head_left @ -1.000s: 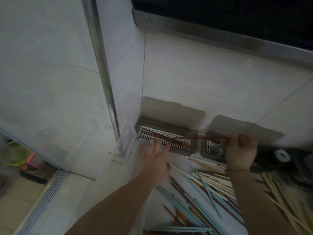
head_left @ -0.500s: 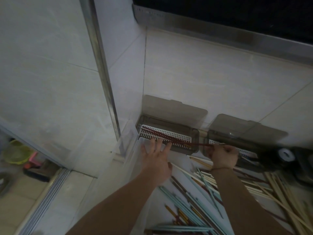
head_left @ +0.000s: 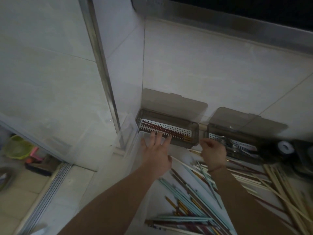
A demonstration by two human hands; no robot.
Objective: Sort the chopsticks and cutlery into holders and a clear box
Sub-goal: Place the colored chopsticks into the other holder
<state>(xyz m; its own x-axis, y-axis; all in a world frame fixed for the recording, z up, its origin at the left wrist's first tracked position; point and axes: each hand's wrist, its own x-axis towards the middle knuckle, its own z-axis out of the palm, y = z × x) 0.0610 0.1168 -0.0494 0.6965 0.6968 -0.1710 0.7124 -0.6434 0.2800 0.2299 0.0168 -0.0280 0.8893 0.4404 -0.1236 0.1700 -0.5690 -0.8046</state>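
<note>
Pale tiled wall corner, dim light, two smoky holders with lids up.
Red chopsticks (head_left: 162, 130) lie in the left holder (head_left: 194, 133); left hand (head_left: 156, 155) spreads flat at its front edge, right hand (head_left: 213, 152) curls empty beside it.

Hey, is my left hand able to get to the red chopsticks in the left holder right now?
Probably yes. The left hand rests open at the near edge of the left holder, whose lid is up against the wall. The red chopsticks lie uncovered on the white tray just past the fingertips.
</note>
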